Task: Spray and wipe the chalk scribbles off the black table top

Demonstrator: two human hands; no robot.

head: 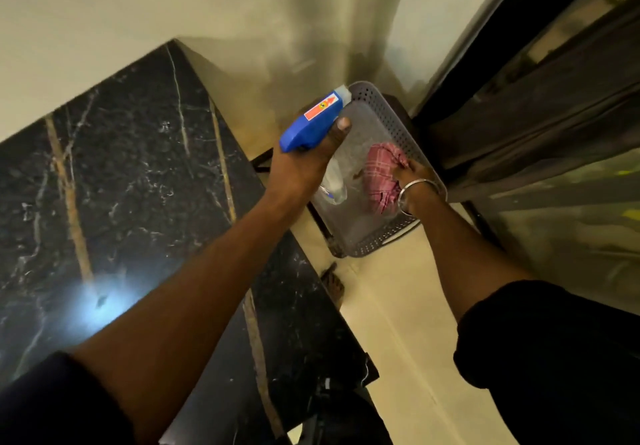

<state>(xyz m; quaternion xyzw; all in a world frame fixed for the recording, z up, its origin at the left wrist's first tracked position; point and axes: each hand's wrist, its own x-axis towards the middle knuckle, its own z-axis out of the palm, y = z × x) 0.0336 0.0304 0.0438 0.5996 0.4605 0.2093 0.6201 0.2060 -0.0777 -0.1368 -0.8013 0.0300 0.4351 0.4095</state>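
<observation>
My left hand grips a spray bottle with a blue trigger head and a clear body, held over the near end of a grey perforated basket. My right hand, with a metal bangle on the wrist, is closed on a pink checked cloth lying in that basket. The black marble table top, veined white and gold, fills the left side. I see no clear chalk marks on it; a bright light glare sits near its lower left.
The basket rests on a low dark stand to the right of the table, above a cream tiled floor. A dark-framed glass door runs along the right. A cream wall stands behind the table.
</observation>
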